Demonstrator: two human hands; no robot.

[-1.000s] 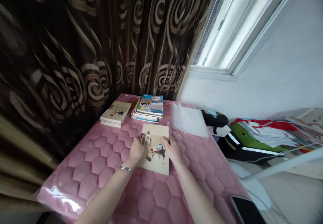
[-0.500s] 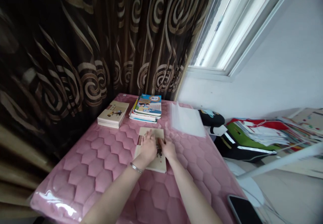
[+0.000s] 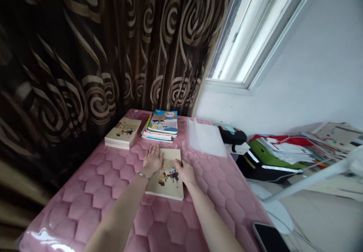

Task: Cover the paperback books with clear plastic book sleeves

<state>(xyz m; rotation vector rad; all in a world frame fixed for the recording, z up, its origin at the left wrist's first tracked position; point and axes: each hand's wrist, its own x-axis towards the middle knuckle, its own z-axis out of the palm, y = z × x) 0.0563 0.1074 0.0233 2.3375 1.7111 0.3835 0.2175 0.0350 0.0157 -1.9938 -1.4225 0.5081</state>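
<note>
A beige paperback book (image 3: pixel 168 175) with a cartoon cover lies flat on the pink quilted table cover (image 3: pixel 113 176). My left hand (image 3: pixel 152 160) rests flat on the book's left edge, fingers stretched out, a bracelet at the wrist. My right hand (image 3: pixel 185 171) sits on the book's right edge with the fingers curled against the cover. Behind the book stand a low pile of similar beige books (image 3: pixel 123 133) at the left and a pile of blue-covered schoolbooks (image 3: pixel 161 125) in the middle.
A sheaf of clear plastic sleeves (image 3: pixel 204 141) lies at the back right of the table. A dark phone (image 3: pixel 269 238) lies at the front right corner. A patterned brown curtain (image 3: pixel 85 55) hangs behind. Bags and papers (image 3: pixel 286 153) crowd the floor at right.
My left hand has slid from the middle of the cover out to the book's left edge. The cartoon picture on the cover shows again. The camera has shifted a little.
</note>
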